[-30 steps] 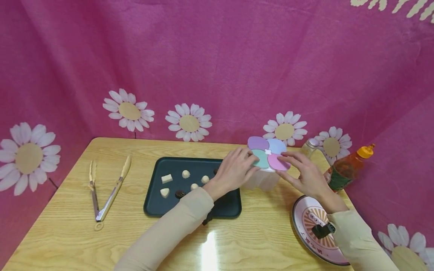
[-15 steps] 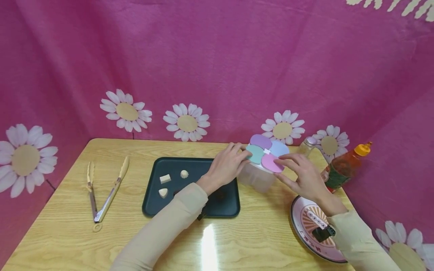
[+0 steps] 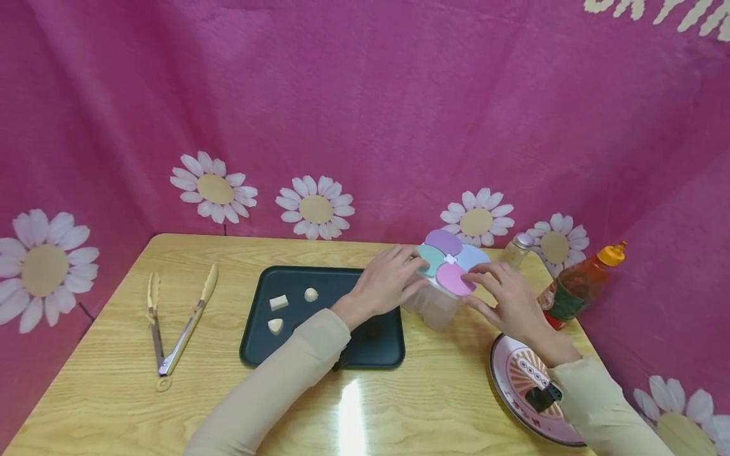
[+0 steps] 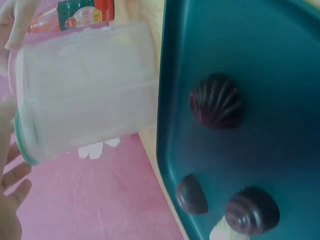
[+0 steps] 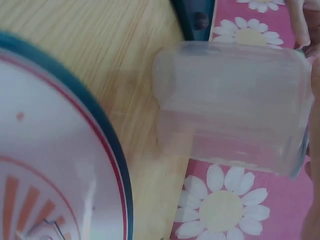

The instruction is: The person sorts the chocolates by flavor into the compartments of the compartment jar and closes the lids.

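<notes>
Between both hands, translucent container, four-coloured lid

Free lane on the pale wooden bench between dark rectangular tray and round pink-patterned plate; petal-lidded translucent plastic container obstructs its far end.

The container looked to be smooth, cloudy, translucent plastic, and its lid smooth, opaque plastic with a matt finish. The tray had a smooth, dark, softly sheened surface, while the shell-shaped piece on it was ridged and faintly glossy. The tabletop showed wood grain under a shiny coat, the tongs bright metal, and the backdrop matt, softly creased cloth
</notes>
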`<state>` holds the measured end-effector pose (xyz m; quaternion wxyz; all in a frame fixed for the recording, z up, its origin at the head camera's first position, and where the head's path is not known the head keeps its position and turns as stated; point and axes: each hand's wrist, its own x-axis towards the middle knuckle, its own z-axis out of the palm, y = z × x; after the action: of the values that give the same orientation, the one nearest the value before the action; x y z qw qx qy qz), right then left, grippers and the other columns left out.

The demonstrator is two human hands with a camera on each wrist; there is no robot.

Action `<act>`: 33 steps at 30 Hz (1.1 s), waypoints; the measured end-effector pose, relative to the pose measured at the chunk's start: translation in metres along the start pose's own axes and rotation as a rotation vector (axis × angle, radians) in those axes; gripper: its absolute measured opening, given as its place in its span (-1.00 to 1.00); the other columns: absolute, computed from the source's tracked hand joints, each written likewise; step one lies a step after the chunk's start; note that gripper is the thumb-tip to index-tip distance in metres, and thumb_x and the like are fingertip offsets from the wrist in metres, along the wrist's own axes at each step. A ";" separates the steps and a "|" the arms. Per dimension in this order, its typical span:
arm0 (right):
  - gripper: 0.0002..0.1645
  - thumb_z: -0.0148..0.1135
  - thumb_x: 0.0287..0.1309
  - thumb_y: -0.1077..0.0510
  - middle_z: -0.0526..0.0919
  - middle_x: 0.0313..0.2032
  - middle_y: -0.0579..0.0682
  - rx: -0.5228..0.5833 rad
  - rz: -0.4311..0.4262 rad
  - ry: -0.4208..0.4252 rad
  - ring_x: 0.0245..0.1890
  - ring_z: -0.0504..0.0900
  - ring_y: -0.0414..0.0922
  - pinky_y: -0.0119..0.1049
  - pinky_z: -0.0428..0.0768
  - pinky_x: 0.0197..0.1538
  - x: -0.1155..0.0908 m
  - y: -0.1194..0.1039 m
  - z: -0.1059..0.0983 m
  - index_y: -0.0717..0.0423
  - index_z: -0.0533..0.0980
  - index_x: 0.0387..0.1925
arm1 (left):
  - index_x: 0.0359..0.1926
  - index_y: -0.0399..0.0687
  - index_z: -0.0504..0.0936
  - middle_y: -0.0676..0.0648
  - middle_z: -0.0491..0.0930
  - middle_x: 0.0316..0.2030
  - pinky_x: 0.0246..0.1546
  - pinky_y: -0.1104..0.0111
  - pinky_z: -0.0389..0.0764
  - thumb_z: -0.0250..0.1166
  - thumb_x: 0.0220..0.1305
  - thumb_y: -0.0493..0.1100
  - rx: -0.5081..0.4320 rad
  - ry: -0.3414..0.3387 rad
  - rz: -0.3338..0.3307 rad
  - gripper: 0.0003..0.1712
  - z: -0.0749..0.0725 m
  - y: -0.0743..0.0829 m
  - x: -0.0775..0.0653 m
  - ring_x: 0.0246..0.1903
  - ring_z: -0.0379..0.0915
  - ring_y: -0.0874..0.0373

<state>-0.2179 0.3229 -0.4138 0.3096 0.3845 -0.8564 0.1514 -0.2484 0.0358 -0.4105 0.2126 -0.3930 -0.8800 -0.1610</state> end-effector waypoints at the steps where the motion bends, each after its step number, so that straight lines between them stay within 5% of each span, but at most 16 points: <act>1: -0.27 0.00 0.49 -0.42 0.70 -0.05 0.12 -0.009 -0.002 -0.005 -0.07 0.60 0.07 -0.04 0.49 -0.02 0.000 0.001 0.000 0.11 0.69 0.04 | 0.19 0.09 0.70 0.00 0.63 0.13 0.25 0.34 0.61 0.32 0.47 0.15 -0.007 -0.002 0.020 -0.58 0.001 0.001 0.000 0.16 0.53 0.14; 12: -0.25 0.02 0.44 -0.45 0.74 -0.07 0.07 -0.083 -0.075 -0.038 -0.11 0.63 0.05 -0.02 0.61 -0.08 0.002 0.009 0.000 0.09 0.69 0.05 | 0.02 0.07 0.75 0.03 0.68 0.00 0.12 0.39 0.60 0.43 0.36 0.17 -0.058 0.073 0.132 -0.63 0.010 0.014 0.008 0.04 0.54 0.16; 33: -0.31 -0.05 0.50 -0.39 0.74 -0.08 0.04 -0.085 -0.087 -0.024 -0.18 0.58 0.01 -0.04 0.55 -0.16 0.004 0.011 0.003 0.06 0.69 0.05 | 0.10 0.19 0.77 0.14 0.76 0.07 0.17 0.46 0.61 0.39 0.43 0.06 0.049 0.035 0.083 -0.72 0.010 0.022 0.018 0.09 0.59 0.21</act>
<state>-0.2291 0.3262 -0.4134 0.3216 0.4095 -0.8482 0.0967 -0.2454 0.0660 -0.4076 0.2442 -0.4211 -0.8627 -0.1372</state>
